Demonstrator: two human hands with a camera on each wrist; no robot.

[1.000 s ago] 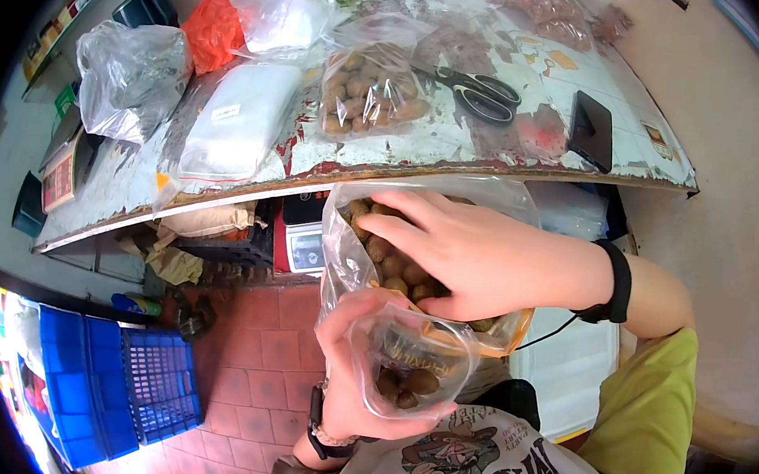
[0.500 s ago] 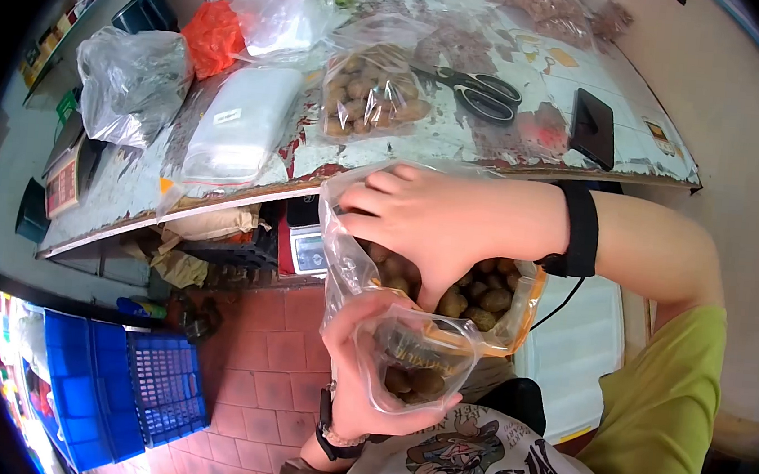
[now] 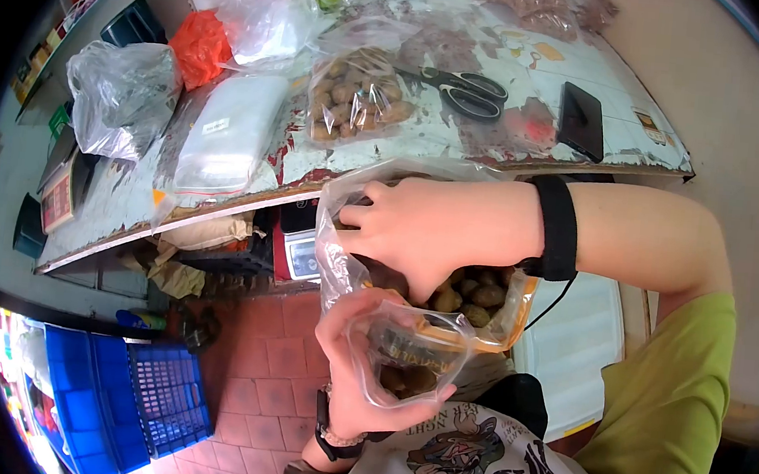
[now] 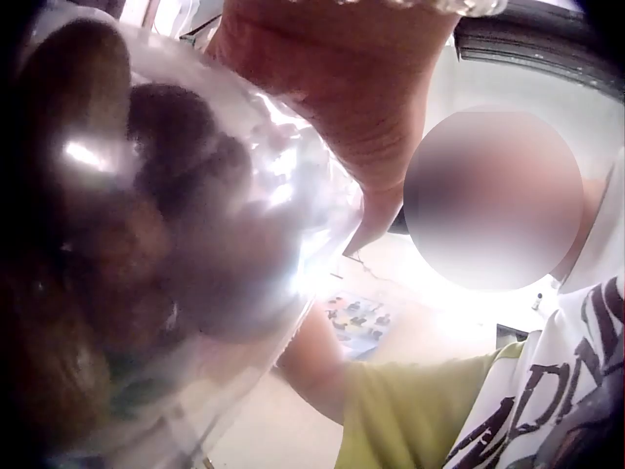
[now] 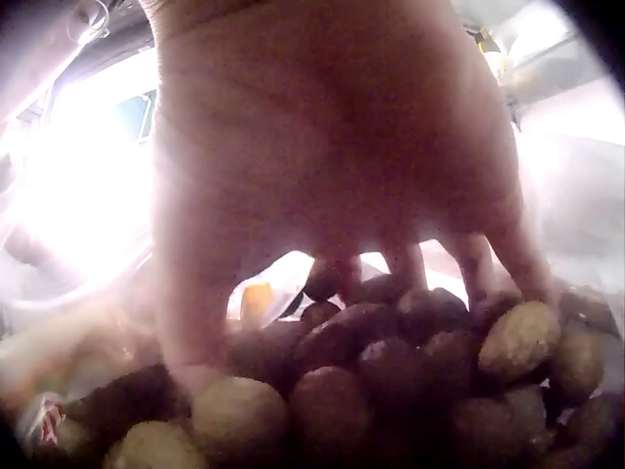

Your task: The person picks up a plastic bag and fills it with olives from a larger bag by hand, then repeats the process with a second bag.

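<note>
Has right fingers apart on firm-looking lumps, best scooped underneath, left fingers clamped round bag at six o'clock.

Head view: bright, mostly sharp; front edge of the worktop bowed by the wide lens, corners black, glare streaks on the filled bag, deep shade under the worktop, washed-out light at lower left beside the blue crate. Left wrist view: hazy and backlit; white highlights on the clear bag, its contents dark and out of focus, a round blurred patch at right. Right wrist view: burnt-out glare at left; right hand in shadow, brown pieces dim and soft, corners dark.
</note>
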